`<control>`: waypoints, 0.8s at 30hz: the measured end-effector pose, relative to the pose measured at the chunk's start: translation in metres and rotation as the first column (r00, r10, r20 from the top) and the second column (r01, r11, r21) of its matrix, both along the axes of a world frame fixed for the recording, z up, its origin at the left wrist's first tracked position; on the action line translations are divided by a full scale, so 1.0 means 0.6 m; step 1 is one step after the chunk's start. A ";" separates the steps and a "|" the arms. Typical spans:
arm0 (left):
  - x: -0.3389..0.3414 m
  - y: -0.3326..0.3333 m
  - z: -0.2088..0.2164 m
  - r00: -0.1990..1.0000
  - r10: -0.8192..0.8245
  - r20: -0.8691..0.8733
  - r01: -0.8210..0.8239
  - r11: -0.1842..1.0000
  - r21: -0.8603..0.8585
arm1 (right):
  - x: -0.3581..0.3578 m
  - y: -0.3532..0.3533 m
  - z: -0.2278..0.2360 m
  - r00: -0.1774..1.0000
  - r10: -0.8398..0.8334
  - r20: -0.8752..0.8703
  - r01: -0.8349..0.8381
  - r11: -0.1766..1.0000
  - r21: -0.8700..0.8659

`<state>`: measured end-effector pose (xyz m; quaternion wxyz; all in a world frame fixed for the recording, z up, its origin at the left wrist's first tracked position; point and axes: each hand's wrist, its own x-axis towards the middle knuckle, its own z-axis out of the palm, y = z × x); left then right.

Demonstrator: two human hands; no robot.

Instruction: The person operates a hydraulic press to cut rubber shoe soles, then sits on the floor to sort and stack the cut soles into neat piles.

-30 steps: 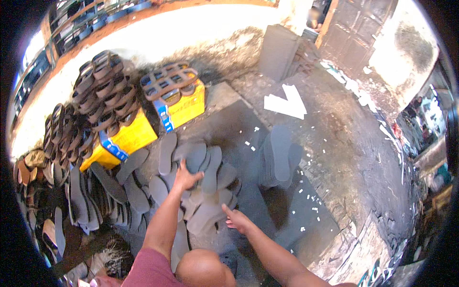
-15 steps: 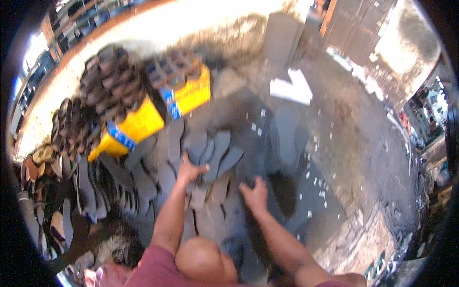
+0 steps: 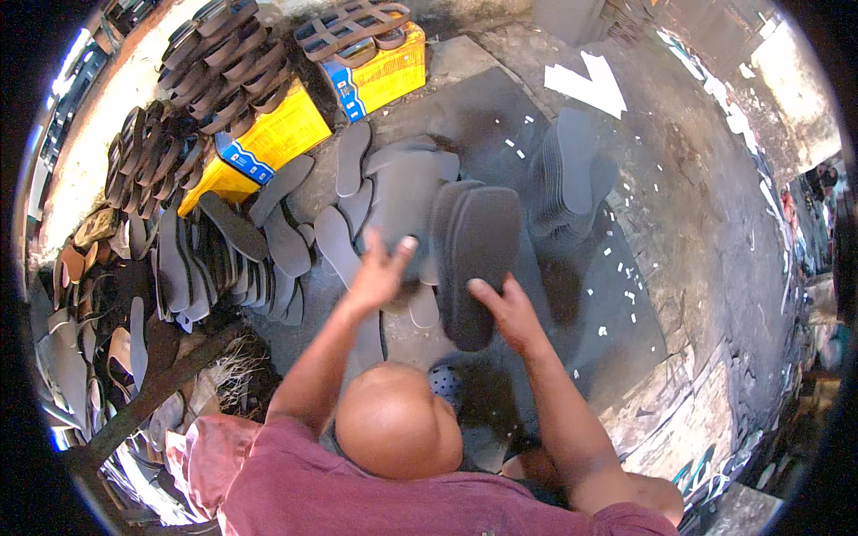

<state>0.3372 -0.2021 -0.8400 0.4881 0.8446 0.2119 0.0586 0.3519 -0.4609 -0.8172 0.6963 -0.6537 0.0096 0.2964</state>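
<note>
Left hand: thumb and forefinger spread wide, over grey soles. Right hand: thumb on the near right part of a stack of dark soles, right of the left hand; whether its fingers close cannot be told. A sole pile stands farther right; yellow boxes bear sandals far left.

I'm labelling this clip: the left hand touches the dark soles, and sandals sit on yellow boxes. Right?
Not quite: in the head view, the right hand, not the left hand, touches the dark soles. Sandals do sit on yellow boxes.
</note>
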 end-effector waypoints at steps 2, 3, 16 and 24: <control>-0.020 -0.064 -0.038 0.969 -0.240 -0.052 0.212 0.927 -0.311 | 0.003 0.020 -0.020 0.998 -0.025 0.052 0.022 0.999 0.048; -0.019 -0.088 -0.027 0.939 -0.340 -0.059 0.284 0.858 -0.427 | 0.003 0.018 -0.033 0.996 -0.040 0.075 0.035 0.997 0.068; -0.023 -0.180 -0.099 0.654 -0.673 0.345 0.755 0.609 -0.241 | -0.042 -0.111 -0.191 0.970 0.140 0.198 -0.166 0.978 0.123; -0.024 -0.187 -0.154 0.635 -0.729 0.254 0.772 0.604 -0.196 | -0.040 -0.103 -0.155 0.880 0.041 0.474 -0.112 0.986 0.123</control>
